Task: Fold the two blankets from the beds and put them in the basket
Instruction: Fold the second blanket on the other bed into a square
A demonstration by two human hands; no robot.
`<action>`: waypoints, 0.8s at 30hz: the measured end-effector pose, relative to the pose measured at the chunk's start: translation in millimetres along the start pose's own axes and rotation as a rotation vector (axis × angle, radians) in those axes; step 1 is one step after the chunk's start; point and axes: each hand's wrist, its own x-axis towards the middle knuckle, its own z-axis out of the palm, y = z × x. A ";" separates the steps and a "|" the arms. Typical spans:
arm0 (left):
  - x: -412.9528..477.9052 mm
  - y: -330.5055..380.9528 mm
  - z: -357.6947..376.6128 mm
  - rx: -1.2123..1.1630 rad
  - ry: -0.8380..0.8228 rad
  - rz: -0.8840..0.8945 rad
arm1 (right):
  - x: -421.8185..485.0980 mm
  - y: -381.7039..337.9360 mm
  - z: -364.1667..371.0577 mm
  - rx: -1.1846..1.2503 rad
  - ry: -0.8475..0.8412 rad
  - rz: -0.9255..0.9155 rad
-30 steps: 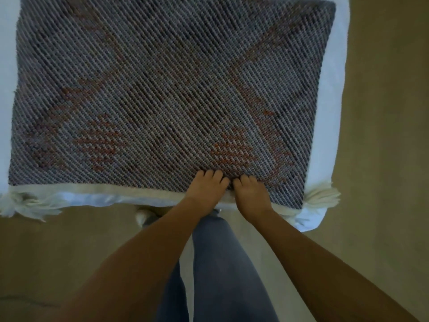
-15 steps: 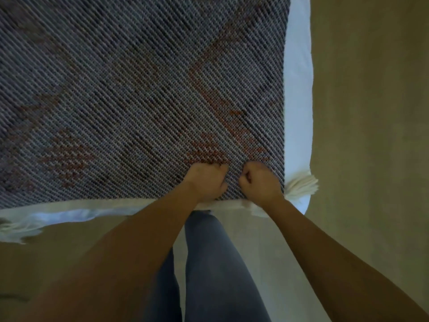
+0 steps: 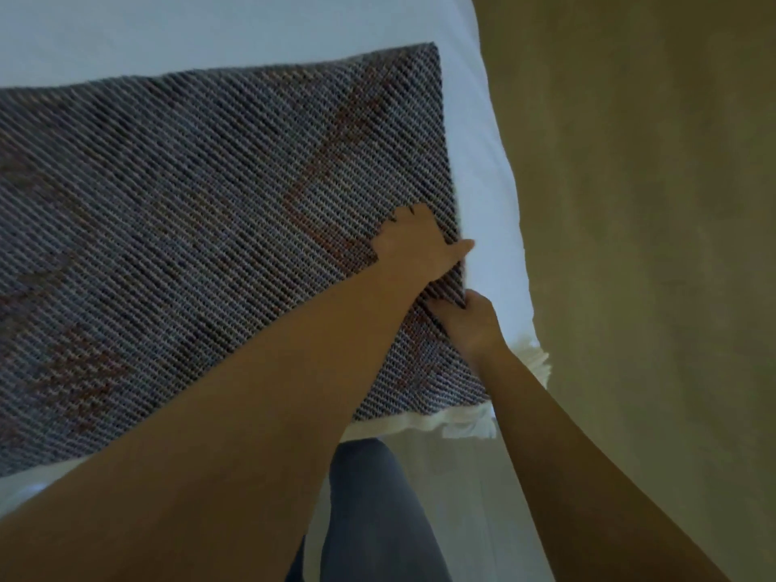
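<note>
Covering the white bed (image 3: 252, 27), the grey woven blanket (image 3: 189, 212) lies spread from the left. At its right edge the left hand (image 3: 413, 245) is curled round the cloth, and just beside it the right hand (image 3: 472, 323) pinches the same edge.

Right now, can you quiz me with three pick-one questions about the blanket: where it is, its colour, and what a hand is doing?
1. Where is the blanket? A) floor B) white bed C) basket
2. What colour is its pattern? A) reddish B) green C) yellow
3. What is the right hand doing? A) hanging free B) pinching the blanket's edge C) pressing flat
Answers: 1 B, the white bed shows around it; 2 A, reddish lines cross the grey weave; 3 B, its fingers curl on the edge near the left hand.
</note>
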 end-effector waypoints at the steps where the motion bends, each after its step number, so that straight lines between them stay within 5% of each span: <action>1: 0.5 5.6 -0.1 -0.015 -0.019 -0.036 | -4.4 -2.9 6.4 -0.057 0.000 -0.045; 4: 1.9 11.0 -6.6 -0.076 0.039 -0.066 | -21.1 -11.1 31.7 -0.244 -0.005 -0.159; 10: 10.8 -34.9 -50.4 -0.592 0.204 -0.114 | -49.9 -20.6 85.0 -0.374 -0.168 -0.283; 24: -34.2 -323.3 -118.4 -0.630 0.500 -0.184 | -132.2 -60.4 319.3 -0.569 -0.352 -0.528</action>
